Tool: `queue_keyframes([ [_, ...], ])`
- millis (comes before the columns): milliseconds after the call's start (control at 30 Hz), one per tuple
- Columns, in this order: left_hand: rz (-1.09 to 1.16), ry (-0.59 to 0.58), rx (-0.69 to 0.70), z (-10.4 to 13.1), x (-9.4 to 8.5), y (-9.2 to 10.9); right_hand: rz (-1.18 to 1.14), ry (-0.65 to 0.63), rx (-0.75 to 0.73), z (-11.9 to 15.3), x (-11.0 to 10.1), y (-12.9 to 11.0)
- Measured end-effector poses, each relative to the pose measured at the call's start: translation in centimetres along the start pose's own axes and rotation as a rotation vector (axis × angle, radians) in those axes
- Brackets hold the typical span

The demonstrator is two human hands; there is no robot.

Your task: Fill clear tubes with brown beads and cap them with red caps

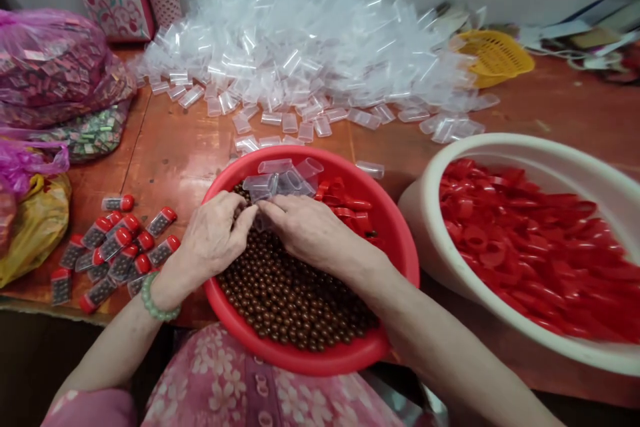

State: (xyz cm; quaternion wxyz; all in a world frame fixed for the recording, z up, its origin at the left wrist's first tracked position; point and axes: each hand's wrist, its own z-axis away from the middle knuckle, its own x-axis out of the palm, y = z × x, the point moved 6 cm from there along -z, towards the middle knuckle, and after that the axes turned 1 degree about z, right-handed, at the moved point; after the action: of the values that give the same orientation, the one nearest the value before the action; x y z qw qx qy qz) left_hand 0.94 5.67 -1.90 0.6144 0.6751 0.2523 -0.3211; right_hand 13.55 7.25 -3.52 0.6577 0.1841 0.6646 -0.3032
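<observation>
Both my hands work over a red basin (407,247) that holds many shiny brown beads (295,300). My left hand (213,233) is closed, thumb and fingers pinched at a clear plastic tube (261,221) that shows only in part between the hands. On the other side of it, the fingers of my right hand (305,227) are also pinched together, their tips partly hidden. Just beyond my fingertips, several clear plastic tubes (287,181) lie on the beads. Red plastic caps (345,203) sit at the basin's right inner side.
A white tub (425,207) of red caps (530,247) stands right. Clear tubes (310,53) are heaped along the wall, near a yellow basket (495,57). Filled, red-capped tubes (117,243) lie left, near a pink bag (50,60) of small packets. The wooden table's front edge runs close.
</observation>
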Motion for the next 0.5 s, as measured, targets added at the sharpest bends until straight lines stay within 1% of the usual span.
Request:
queue_keyframes([
  [67, 0.099, 0.105, -0.036, 0.9, -0.5, -0.8, 0.152, -0.159, -0.012, -0.2, 0.5, -0.6],
  [100, 0.152, 0.146, -0.056, 1.3, -0.5, -1.1, 0.210, -0.208, -0.005, -0.3, 0.7, -0.9],
  [167, 0.223, 0.176, -0.070, 1.7, -0.3, -1.4, 0.274, -0.264, -0.010, -0.6, 1.2, -1.9],
  [200, 0.237, 0.181, -0.064, 1.8, -0.1, -1.4, 0.269, -0.284, -0.037, -0.8, 1.6, -2.5],
  [267, 0.234, 0.185, -0.044, 1.8, 0.2, -1.1, 0.203, -0.321, -0.135, -1.1, 2.6, -4.0],
  [333, 0.229, 0.178, -0.039, 1.8, 0.3, -1.0, 0.121, -0.351, -0.223, -1.2, 3.6, -4.8],
  [433, 0.244, 0.173, -0.050, 1.8, 0.4, -1.0, -0.101, -0.381, -0.261, -1.1, 4.2, -4.4],
  [500, 0.283, 0.171, -0.059, 1.8, 0.4, -1.2, -0.367, -0.402, -0.284, -0.9, 4.1, -3.7],
])
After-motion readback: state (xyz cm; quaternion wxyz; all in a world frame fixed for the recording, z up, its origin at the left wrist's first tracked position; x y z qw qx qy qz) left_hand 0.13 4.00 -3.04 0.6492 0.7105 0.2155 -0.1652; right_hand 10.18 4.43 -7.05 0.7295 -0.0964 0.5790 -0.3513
